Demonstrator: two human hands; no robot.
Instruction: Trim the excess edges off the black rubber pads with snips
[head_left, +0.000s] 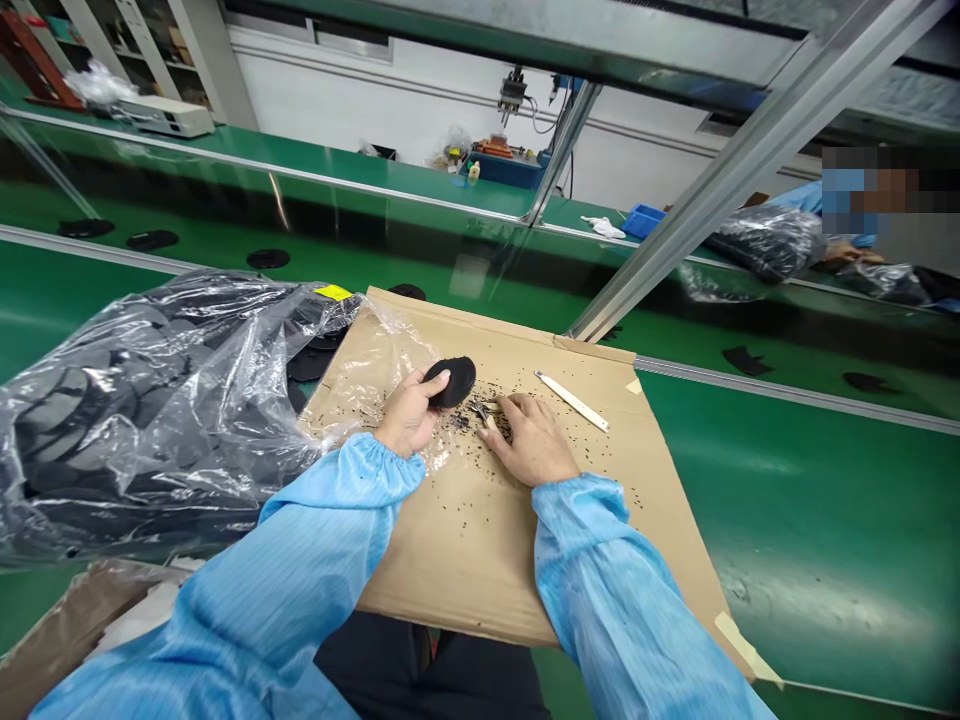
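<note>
In the head view my left hand (409,412) is closed on a round black part (453,382), thumb on top and fingers beneath. My right hand (534,440) wraps round a pair of nippers (481,409) with pale handles; their metal jaws point toward the black part, a little below its right edge. Many tiny black scraps (461,422) lie on the cardboard sheet (450,560) under both hands. A white-handled blade-like tool (574,402) rests on the cardboard, right of my right hand.
A big clear plastic bag (172,420) full of black parts lies left of the cardboard. A metal post (675,200) rises behind it. More black parts (268,259) sit on the green surface beyond. A co-worker's blue sleeve (799,197) shows at the far right.
</note>
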